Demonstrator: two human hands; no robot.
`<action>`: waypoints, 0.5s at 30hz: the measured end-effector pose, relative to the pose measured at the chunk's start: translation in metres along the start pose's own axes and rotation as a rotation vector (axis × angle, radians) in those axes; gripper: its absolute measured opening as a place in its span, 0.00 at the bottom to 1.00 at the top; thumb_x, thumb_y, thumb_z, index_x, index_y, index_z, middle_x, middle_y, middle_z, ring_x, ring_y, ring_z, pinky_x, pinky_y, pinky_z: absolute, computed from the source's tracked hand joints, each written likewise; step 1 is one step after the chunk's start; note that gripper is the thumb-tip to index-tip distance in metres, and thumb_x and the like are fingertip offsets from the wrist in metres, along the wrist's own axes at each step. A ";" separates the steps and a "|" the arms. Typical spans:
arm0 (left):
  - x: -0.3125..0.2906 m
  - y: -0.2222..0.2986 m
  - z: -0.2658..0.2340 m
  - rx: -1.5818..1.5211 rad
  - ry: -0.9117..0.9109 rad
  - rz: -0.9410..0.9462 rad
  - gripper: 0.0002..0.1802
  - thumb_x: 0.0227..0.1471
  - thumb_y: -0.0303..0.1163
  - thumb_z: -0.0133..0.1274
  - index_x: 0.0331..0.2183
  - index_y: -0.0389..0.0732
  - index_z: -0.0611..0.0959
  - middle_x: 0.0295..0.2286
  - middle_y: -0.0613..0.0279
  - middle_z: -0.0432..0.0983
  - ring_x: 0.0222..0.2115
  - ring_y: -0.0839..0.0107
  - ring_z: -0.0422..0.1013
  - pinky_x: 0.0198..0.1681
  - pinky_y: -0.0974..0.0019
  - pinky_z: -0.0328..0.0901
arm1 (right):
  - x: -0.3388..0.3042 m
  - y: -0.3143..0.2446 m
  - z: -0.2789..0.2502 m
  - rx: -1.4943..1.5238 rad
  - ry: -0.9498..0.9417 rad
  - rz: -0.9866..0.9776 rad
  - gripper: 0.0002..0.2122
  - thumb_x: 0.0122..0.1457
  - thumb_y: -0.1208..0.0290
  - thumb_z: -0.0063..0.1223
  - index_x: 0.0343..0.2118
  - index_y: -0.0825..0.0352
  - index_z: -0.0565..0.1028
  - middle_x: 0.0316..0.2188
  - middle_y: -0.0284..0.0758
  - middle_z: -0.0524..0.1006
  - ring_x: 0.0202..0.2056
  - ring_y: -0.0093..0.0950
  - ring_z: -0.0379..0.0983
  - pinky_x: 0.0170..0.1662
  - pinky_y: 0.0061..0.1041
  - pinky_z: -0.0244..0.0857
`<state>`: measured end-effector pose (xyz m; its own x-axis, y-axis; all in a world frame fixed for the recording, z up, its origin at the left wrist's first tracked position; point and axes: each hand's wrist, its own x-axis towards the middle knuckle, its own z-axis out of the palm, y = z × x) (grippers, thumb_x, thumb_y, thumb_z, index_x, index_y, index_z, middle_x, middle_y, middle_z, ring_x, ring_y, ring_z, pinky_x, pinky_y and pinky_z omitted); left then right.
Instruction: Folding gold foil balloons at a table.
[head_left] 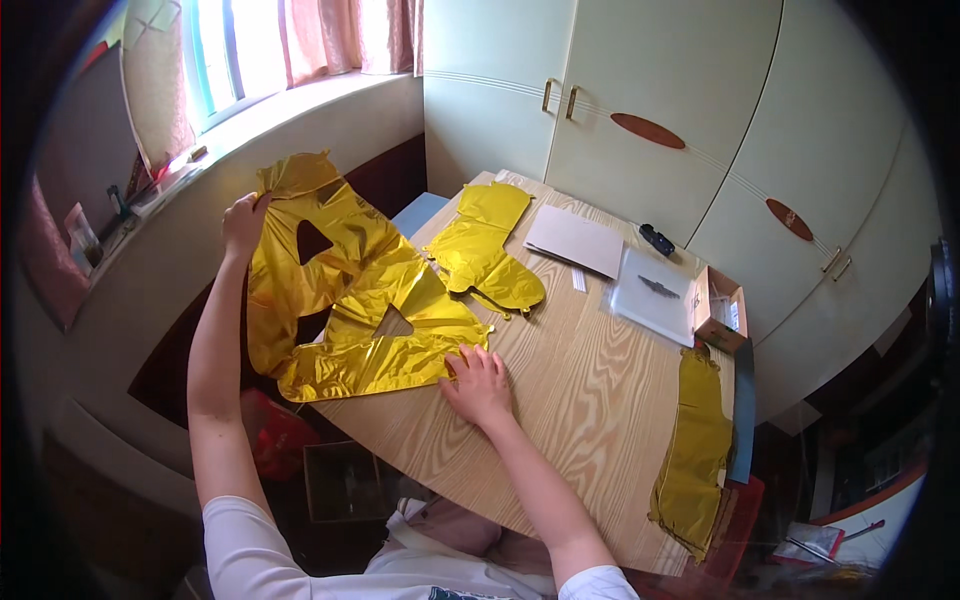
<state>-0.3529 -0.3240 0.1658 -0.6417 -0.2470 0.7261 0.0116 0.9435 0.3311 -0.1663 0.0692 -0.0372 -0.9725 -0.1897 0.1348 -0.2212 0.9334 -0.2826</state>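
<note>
A large, flat gold foil balloon [365, 270] with cut-out openings spreads over the left end of the wooden table and past its edge. My left hand [243, 224] is closed on its outer left edge, lifting that side. At the balloon's near right corner lies my right hand [478, 385], fingers spread with the tips on the foil and the palm over the wood. Just beyond, a second gold foil balloon [482, 245] lies flat on the table. A third, long and narrow gold foil balloon [692, 450] rests along the right edge.
On the wooden table [570, 400] toward the back are a grey-white folder [575, 240], a clear plastic bag [652, 295], a dark small case [656, 239] and an open cardboard box [720, 310]. Cream cabinets [660, 70] stand behind. A curved window sill [300, 98] runs along the left.
</note>
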 end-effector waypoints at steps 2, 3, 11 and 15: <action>0.008 -0.002 -0.007 -0.007 -0.015 -0.045 0.24 0.59 0.51 0.47 0.31 0.39 0.80 0.30 0.49 0.78 0.34 0.47 0.74 0.38 0.50 0.67 | 0.002 -0.001 0.002 0.009 0.003 0.002 0.24 0.61 0.47 0.41 0.58 0.52 0.65 0.62 0.35 0.59 0.65 0.34 0.49 0.67 0.42 0.35; 0.012 -0.008 -0.007 0.029 -0.063 -0.026 0.23 0.59 0.51 0.47 0.31 0.39 0.80 0.30 0.49 0.79 0.34 0.48 0.74 0.38 0.50 0.67 | 0.001 -0.002 0.002 0.012 0.001 0.002 0.24 0.61 0.47 0.41 0.58 0.51 0.65 0.62 0.35 0.59 0.65 0.34 0.49 0.67 0.42 0.35; 0.037 -0.020 -0.015 0.144 -0.110 -0.012 0.26 0.59 0.56 0.44 0.38 0.43 0.83 0.35 0.51 0.80 0.38 0.48 0.75 0.42 0.52 0.68 | 0.000 -0.004 -0.003 0.000 -0.014 0.000 0.24 0.61 0.47 0.40 0.58 0.51 0.65 0.62 0.34 0.59 0.65 0.34 0.49 0.67 0.42 0.35; 0.049 -0.013 -0.033 0.078 0.108 -0.177 0.30 0.59 0.60 0.39 0.42 0.46 0.83 0.36 0.50 0.80 0.38 0.48 0.75 0.42 0.50 0.68 | -0.001 -0.002 -0.006 -0.010 -0.024 0.008 0.24 0.61 0.47 0.39 0.58 0.50 0.64 0.62 0.34 0.59 0.65 0.34 0.48 0.67 0.41 0.34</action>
<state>-0.3596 -0.3552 0.2169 -0.5426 -0.4284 0.7225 -0.1563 0.8966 0.4143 -0.1649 0.0695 -0.0315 -0.9758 -0.1896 0.1093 -0.2129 0.9377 -0.2745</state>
